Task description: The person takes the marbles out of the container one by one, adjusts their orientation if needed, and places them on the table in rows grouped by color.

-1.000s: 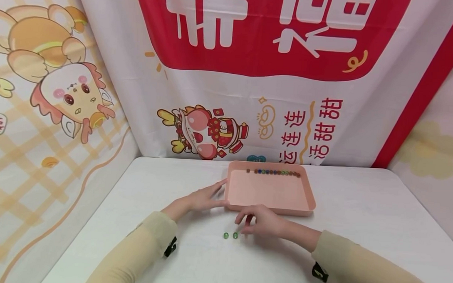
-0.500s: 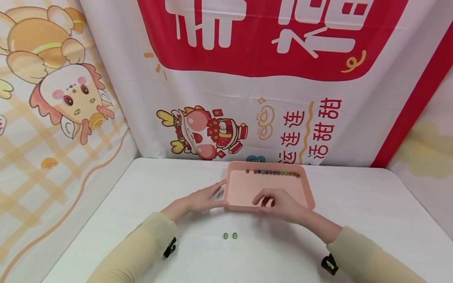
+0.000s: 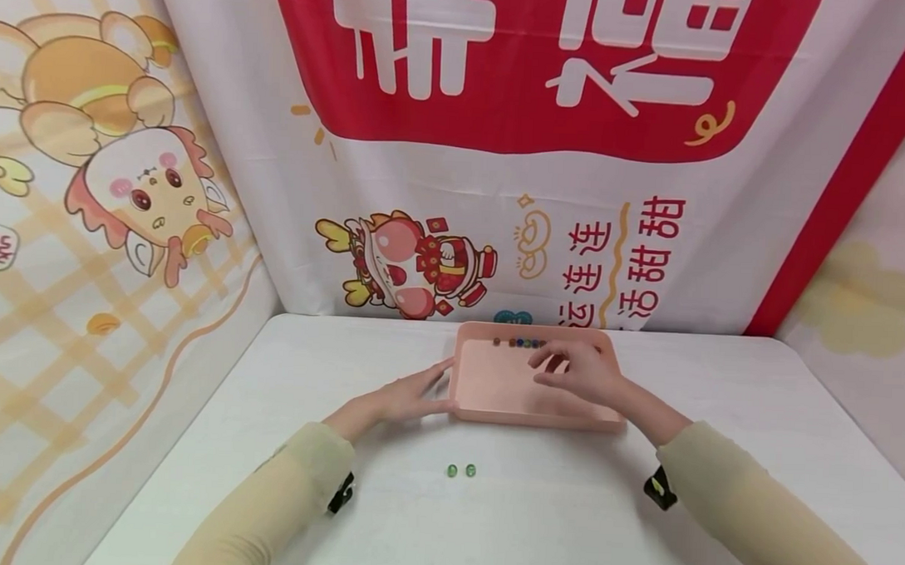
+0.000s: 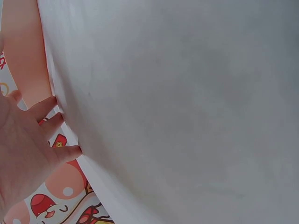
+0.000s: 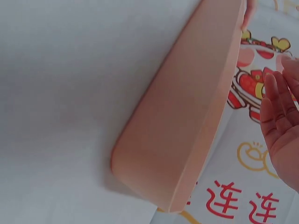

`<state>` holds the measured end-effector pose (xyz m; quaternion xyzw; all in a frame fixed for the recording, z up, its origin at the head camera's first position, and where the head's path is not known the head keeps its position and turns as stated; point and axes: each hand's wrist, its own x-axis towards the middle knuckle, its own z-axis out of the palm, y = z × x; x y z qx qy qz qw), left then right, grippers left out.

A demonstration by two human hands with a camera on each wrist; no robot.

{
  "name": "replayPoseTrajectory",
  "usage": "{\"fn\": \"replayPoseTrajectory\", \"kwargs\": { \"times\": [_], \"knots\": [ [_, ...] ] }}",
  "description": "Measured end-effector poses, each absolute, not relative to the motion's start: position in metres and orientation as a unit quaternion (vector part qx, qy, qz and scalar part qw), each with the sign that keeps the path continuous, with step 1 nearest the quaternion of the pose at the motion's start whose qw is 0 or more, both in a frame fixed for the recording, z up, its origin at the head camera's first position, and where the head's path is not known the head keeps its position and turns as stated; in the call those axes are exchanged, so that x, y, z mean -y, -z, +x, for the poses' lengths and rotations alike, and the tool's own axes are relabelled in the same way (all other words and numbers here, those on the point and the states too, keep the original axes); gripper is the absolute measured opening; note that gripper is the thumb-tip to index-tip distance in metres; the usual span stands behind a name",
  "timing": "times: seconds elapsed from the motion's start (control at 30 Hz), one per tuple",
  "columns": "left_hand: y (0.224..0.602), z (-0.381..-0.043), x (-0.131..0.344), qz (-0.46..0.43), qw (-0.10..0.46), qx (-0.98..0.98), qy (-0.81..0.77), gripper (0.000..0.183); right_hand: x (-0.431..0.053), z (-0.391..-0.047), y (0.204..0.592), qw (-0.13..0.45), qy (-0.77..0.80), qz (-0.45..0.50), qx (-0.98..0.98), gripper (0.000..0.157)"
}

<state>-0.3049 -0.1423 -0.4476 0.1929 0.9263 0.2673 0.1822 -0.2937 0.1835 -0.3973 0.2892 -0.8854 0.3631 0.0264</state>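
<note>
Operator: What could go wrong from here?

Observer: Your right hand (image 3: 584, 374) hangs over the pink tray (image 3: 493, 392), fingers bent, hiding part of the row of marbles (image 3: 528, 343). A low knuckle could break that line, since marbles likely roll at a touch. Whether your fingertips pinch anything, I can't tell.

Operator: And my left?

Observer: Your left hand (image 3: 407, 396) is spread, fingertips against the tray's left side. A stray push there could jolt the tray and scatter the row.

Operator: What's in the tray?

Observer: Brown, blue and green marbles along the far wall, one brown marble (image 3: 497, 341) slightly apart at the left end. Outside, one green marble (image 3: 452, 470) and a second green marble (image 3: 471, 470) sit on the bench (image 3: 384, 521); a brushing sleeve could send them rolling.
</note>
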Motion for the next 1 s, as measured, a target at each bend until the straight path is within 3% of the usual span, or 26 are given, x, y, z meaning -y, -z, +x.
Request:
{"fn": "replayPoseTrajectory", "kwargs": {
  "times": [0.17,0.33,1.0],
  "knots": [
    [0.448,-0.305,0.143,0.195,0.181,-0.926,-0.267,0.088,-0.188,-0.308,0.395,0.056,-0.328,0.266,0.905,0.02],
    [0.449,-0.306,0.142,0.195,0.182,-0.927,-0.265,0.089,-0.187,-0.315,0.395,0.021,-0.324,0.219,0.92,0.02],
    [0.446,-0.304,0.141,0.187,0.184,-0.928,-0.263,0.091,-0.19,-0.355,0.419,-0.017,-0.331,0.141,0.933,0.031]
  ]
}}
